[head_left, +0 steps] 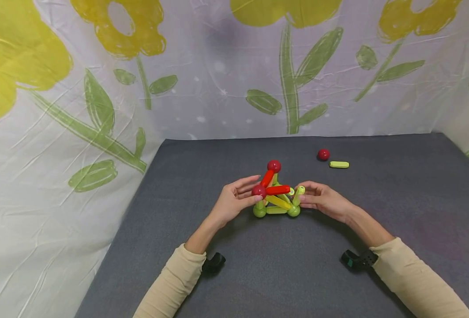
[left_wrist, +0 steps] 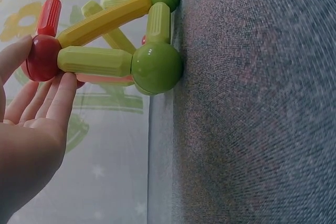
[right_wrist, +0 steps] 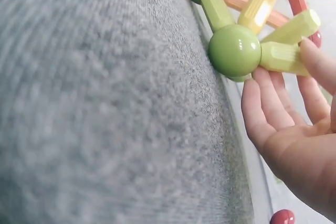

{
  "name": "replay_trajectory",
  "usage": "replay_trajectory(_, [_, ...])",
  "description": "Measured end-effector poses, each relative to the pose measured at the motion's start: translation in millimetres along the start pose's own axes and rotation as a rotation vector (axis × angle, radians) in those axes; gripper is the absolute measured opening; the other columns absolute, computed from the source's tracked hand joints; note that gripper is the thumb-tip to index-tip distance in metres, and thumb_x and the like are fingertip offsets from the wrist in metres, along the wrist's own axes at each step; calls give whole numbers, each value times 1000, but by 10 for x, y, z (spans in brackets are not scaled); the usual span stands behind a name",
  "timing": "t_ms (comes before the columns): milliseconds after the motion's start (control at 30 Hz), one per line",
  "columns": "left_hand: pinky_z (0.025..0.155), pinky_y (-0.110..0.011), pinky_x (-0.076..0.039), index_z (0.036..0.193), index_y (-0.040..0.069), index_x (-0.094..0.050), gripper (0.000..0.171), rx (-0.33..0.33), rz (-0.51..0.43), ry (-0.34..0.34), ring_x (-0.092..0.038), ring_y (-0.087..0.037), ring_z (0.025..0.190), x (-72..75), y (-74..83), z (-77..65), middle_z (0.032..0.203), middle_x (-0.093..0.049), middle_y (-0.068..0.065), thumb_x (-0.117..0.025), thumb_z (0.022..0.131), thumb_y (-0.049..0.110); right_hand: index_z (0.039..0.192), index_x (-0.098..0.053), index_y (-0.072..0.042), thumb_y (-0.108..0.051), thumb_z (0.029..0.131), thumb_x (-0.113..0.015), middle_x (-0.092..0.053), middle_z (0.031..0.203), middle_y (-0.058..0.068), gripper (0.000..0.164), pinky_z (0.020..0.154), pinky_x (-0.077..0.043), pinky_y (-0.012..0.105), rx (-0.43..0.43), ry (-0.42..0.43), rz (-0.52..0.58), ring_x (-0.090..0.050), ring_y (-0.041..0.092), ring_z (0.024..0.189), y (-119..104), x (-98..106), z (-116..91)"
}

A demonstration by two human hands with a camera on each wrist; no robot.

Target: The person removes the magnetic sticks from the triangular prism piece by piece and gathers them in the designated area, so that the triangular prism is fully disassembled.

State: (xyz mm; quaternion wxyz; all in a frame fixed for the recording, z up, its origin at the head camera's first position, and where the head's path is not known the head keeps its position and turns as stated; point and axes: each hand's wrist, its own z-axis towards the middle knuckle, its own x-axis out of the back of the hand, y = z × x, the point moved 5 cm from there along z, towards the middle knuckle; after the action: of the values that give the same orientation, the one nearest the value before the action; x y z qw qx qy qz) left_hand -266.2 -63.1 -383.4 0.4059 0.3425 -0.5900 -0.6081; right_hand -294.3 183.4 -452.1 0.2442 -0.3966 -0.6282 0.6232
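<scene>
A frame of magnetic rods and balls stands on the dark table, with green balls (head_left: 259, 209) at its base and red balls (head_left: 274, 166) higher up. My left hand (head_left: 234, 199) pinches the near red ball (left_wrist: 44, 56) between thumb and fingers. From that ball a red rod (head_left: 278, 190) sticks out to the right with its end free, and a yellow rod (head_left: 278, 202) slopes down to a green base ball (head_left: 293, 210). My right hand (head_left: 326, 201) pinches a light green rod (right_wrist: 283, 57) that rises from a green ball (right_wrist: 235, 51).
A loose red ball (head_left: 323, 154) and a loose light green rod (head_left: 339, 164) lie behind and right of the frame. A flowered cloth (head_left: 218, 88) hangs behind the table's back edge.
</scene>
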Motion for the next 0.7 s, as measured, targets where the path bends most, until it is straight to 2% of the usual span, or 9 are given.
replay_trajectory(133, [91, -34, -48, 138, -7, -44, 55, -4, -1, -4, -54, -35, 117, 4, -31, 14, 133, -51, -23, -64, 88, -6, 117, -55, -13, -4, 97, -55, -60, 106, 5, 22, 92, -48, 30, 2, 21, -31, -59, 16, 98, 4, -2, -4])
replay_trajectory(367, [90, -35, -49, 141, -2, -43, 58, 6, -28, 8, -56, -31, 116, 48, -259, 113, 134, -52, -20, -65, 87, -6, 119, -54, -15, -9, 96, -58, -55, 110, 6, 24, 90, -49, 31, 4, 98, -91, -58, 16, 97, 29, 8, -10])
replay_trajectory(533, [90, -33, -49, 141, 4, -44, 59, -8, -36, 27, -57, -28, 114, 52, -291, 120, 134, -53, -17, -67, 87, -3, 123, -50, -10, -10, 97, -57, -52, 115, 7, 27, 89, -50, 33, 11, 116, -92, -58, 18, 100, 32, -8, -8])
replay_trajectory(700, [89, -34, -49, 141, 5, -46, 59, -28, -37, 36, -59, -28, 112, 53, -281, 119, 131, -55, -17, -68, 86, -3, 130, -40, -2, -10, 99, -53, -49, 114, 11, 34, 87, -51, 33, 33, 113, -53, -61, 20, 101, 10, -1, -11])
